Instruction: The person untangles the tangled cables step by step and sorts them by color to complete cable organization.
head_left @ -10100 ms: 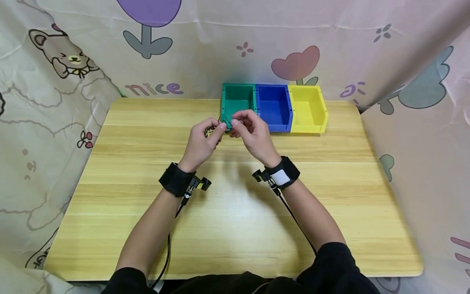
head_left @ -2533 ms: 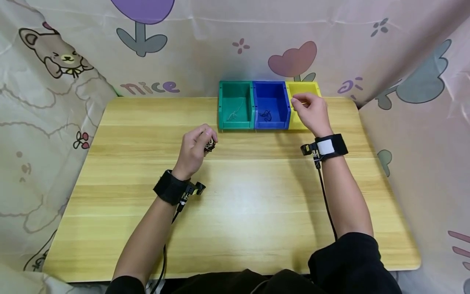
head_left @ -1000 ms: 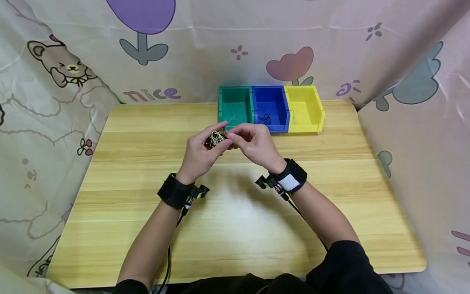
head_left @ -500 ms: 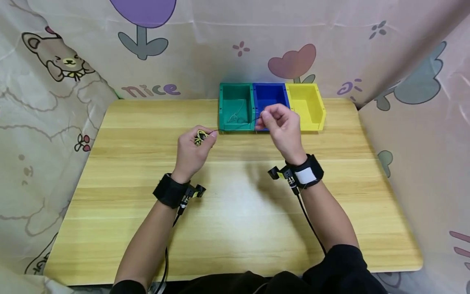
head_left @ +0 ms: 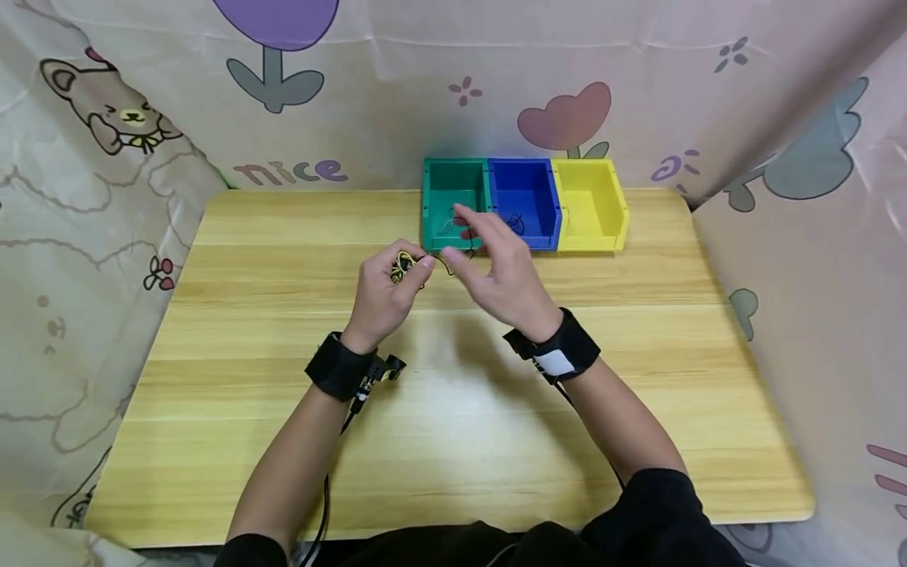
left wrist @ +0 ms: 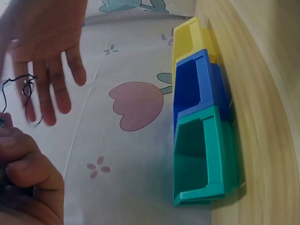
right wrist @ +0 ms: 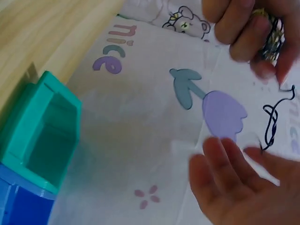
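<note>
My left hand (head_left: pixel 386 291) grips a small tangled bundle of yellow and black string (head_left: pixel 401 268). From its fingertips a thin black strand (head_left: pixel 446 266) reaches toward my right hand (head_left: pixel 516 283). That hand has its fingers spread and fairly straight, with the thumb apart from them. In the right wrist view the strand (right wrist: pixel 270 124) forms a twisted loop, its lower end by the right thumb tip; whether it touches cannot be told. Much of the bundle is hidden inside the left hand.
Three joined bins, green (head_left: pixel 428 205), blue (head_left: pixel 557 205) and yellow (head_left: pixel 618 209), stand at the table's back edge. Light thin string (head_left: pixel 448 227) lies in the green bin, black string (head_left: pixel 516 225) in the blue one. A printed curtain (head_left: pixel 397 102) hangs behind the wooden table (head_left: pixel 453 441).
Earlier, black string appeared in the blue bin. Half a second ago my right hand pinched the black strand, stretched rightward; now it is back near the left hand with fingers spread and the strand slack.
</note>
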The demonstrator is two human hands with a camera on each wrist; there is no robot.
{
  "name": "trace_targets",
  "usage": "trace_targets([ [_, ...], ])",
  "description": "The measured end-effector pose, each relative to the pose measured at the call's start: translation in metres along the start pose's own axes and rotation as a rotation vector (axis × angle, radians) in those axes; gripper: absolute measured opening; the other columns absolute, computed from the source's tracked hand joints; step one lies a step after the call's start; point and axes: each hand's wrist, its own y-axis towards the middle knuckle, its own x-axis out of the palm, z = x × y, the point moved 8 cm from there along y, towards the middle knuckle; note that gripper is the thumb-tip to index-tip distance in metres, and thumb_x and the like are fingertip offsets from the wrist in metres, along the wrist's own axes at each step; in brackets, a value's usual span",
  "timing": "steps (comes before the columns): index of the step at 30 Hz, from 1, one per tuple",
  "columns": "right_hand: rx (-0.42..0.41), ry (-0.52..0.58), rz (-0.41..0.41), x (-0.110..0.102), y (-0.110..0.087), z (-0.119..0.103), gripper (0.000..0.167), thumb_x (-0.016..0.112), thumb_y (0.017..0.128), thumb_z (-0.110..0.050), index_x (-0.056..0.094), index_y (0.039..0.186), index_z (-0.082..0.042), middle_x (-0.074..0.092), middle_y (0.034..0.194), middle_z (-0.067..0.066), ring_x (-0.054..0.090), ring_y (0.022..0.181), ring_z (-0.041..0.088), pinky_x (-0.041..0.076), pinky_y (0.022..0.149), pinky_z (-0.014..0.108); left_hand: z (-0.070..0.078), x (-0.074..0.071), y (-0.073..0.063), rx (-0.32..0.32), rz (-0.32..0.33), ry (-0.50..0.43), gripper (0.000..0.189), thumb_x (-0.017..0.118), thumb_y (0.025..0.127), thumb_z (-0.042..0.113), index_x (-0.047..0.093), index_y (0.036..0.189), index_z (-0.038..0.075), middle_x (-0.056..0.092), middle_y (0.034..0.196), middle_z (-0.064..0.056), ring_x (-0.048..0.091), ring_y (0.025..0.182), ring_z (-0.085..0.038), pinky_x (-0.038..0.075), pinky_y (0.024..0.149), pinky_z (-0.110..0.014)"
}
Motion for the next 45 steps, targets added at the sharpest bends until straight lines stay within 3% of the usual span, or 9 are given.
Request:
trace_targets([
  [4,-0.063,-0.004,-0.147,0.022,-0.001,-0.011,0.074,0.046,0.100,-0.061,0.056,0.139,0.001,0.058,0.131,0.014,0.055,0.119,0.023,0.047,0.097,0.038,0.005,0.002,0.002,0.039,-0.001,0.030,0.014,0.064,0.098,0.010,0.068,0.096,-0.002,0.072,0.096,-0.015,0.063,0.093,-0.022,0.045,0.093,-0.037],
  [6,-0.080,0.019,-0.160,0.029,-0.002,-0.013,0.071,0.041,0.102,-0.059,0.061,0.131,0.002,0.063,0.123,0.012,0.059,0.112,0.021,0.049,0.094,0.035,0.007,0.001,0.002,0.057,0.020,0.055,0.015,0.065,0.098,0.013,0.068,0.095,-0.001,0.073,0.096,-0.014,0.062,0.084,-0.020,0.046,0.087,-0.035],
  [12,-0.042,0.093,0.022,0.025,-0.004,-0.005,0.055,0.040,0.109,-0.043,0.070,0.085,-0.004,0.061,0.071,0.000,0.057,0.065,0.011,0.048,0.060,0.027,0.014,0.006,-0.001,0.130,0.035,0.158,0.021,0.061,0.098,0.020,0.067,0.093,0.001,0.069,0.076,-0.006,0.041,0.051,-0.011,0.037,0.057,-0.025],
  [16,-0.031,0.054,0.093,0.019,-0.003,0.000,0.040,0.053,0.107,-0.022,0.067,0.072,-0.007,0.045,0.056,-0.004,0.042,0.050,0.009,0.033,0.046,0.026,0.017,0.011,-0.001,0.175,0.009,0.258,0.023,0.057,0.099,0.021,0.065,0.094,0.001,0.050,0.057,0.000,0.025,0.042,-0.009,0.025,0.043,-0.028],
  [23,-0.010,0.039,0.166,-0.002,-0.007,0.020,0.030,0.058,0.103,-0.006,0.070,0.076,0.002,0.059,0.059,0.004,0.042,0.044,0.010,0.033,0.042,0.022,0.013,0.010,-0.005,0.184,-0.065,0.335,0.023,0.056,0.100,0.017,0.068,0.086,0.003,0.037,0.054,0.007,0.025,0.043,-0.007,0.022,0.042,-0.028],
  [31,0.302,0.313,0.503,-0.082,-0.019,0.065,0.047,0.059,0.103,-0.016,0.056,0.062,0.007,0.046,0.053,0.019,0.047,0.039,0.021,0.041,0.042,0.025,0.006,-0.023,-0.010,0.138,0.041,0.284,0.032,0.053,0.098,0.013,0.062,0.069,0.004,0.049,0.050,0.001,0.027,0.041,-0.009,0.029,0.045,-0.024],
  [36,0.351,0.396,0.466,-0.087,-0.017,0.081,0.048,0.062,0.102,-0.023,0.060,0.065,0.008,0.043,0.053,0.016,0.041,0.040,0.024,0.044,0.042,0.030,0.008,-0.022,-0.008,0.138,0.056,0.228,0.029,0.057,0.098,0.010,0.063,0.070,0.005,0.055,0.053,-0.001,0.025,0.042,-0.008,0.026,0.046,-0.024],
  [40,0.394,0.405,0.432,-0.090,-0.011,0.099,0.051,0.058,0.104,-0.029,0.063,0.074,0.012,0.041,0.052,0.014,0.039,0.044,0.032,0.044,0.043,0.032,0.009,-0.018,-0.009,0.130,0.048,0.206,0.030,0.057,0.100,0.011,0.065,0.072,0.006,0.053,0.052,0.001,0.023,0.042,-0.008,0.022,0.045,-0.025],
  [45,0.446,0.378,0.432,-0.097,0.000,0.120,0.051,0.056,0.105,-0.032,0.065,0.081,0.012,0.046,0.055,0.012,0.040,0.045,0.028,0.043,0.043,0.029,0.008,-0.021,-0.010,0.091,0.066,0.212,0.032,0.056,0.102,0.015,0.065,0.073,0.007,0.046,0.051,0.003,0.023,0.042,-0.010,0.021,0.047,-0.026],
])
